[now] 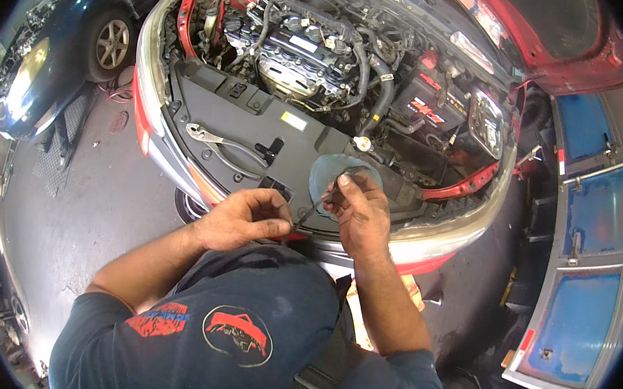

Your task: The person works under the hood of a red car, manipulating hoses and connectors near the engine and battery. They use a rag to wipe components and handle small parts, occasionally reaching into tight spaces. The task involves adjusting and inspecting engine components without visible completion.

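Note:
My right hand (360,216) is closed, thumb against fingers, on a thin dark rod-like piece (316,208) whose exact kind I cannot make out. The piece slants down towards my left hand (245,218), which is closed with thumb and fingertips curled together at its lower end. Whatever those left fingertips pinch is too small to name. Both hands are above the front edge of a car's open engine bay. Behind my right hand, a round blue-grey disc-like thing (323,171) rests on the black plastic cover (254,125). Left of it on the cover lie large pliers (228,144).
Beyond the cover sits the engine (299,51), with a battery (431,101) to its right. A pale round cap (362,144) tops the cover's rear edge. Blue-panelled metal cabinets (604,211) line the right side. Another dark car (46,71) stands at the left.

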A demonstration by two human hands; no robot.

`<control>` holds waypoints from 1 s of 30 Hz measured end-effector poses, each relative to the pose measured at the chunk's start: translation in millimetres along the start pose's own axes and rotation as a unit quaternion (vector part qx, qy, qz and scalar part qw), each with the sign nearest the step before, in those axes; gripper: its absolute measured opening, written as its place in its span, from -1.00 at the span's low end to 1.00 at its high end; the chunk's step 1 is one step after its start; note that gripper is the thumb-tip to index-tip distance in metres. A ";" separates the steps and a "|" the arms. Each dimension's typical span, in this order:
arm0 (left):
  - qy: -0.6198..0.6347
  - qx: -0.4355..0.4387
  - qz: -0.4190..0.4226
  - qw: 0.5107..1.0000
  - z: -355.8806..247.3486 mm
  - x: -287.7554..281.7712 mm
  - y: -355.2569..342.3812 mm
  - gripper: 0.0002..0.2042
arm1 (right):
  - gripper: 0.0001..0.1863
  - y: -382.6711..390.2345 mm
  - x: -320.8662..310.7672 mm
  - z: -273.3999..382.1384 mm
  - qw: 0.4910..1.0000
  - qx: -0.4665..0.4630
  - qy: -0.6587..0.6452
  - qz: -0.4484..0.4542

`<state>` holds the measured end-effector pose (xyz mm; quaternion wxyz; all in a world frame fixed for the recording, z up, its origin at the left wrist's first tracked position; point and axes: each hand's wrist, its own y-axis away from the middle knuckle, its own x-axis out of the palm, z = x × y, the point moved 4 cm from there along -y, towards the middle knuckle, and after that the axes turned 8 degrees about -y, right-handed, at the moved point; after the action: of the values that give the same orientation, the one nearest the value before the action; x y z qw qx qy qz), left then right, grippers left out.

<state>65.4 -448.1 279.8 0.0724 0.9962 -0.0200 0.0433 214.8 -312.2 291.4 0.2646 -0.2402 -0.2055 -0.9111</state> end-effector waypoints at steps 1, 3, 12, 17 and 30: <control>0.023 0.006 0.029 0.999 0.8 0.2 5.5 -0.80 | -0.80 3.8 6.7 -0.9 1.000 -0.015 0.007 0.002; 0.039 -0.001 0.041 0.998 2.3 -3.9 13.1 -0.75 | -0.80 9.6 16.6 -2.5 0.998 -0.044 0.025 -0.025; -0.101 0.094 -0.022 0.990 -15.5 -21.9 8.9 -0.63 | -0.81 48.7 63.5 -10.8 0.970 -0.172 0.155 -0.073; -0.035 0.018 0.022 0.999 -18.4 -30.1 16.6 -0.74 | -0.83 56.3 75.3 -6.7 0.969 -0.176 0.145 -0.090; -0.093 0.057 0.001 0.994 -16.0 -51.7 41.8 -0.75 | -0.83 58.2 86.3 -9.0 0.974 -0.179 0.045 -0.134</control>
<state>10.7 -485.5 297.0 0.0133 0.9984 -0.0248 -0.0484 181.3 -394.9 345.8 0.1021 -0.2131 -0.0570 -0.9700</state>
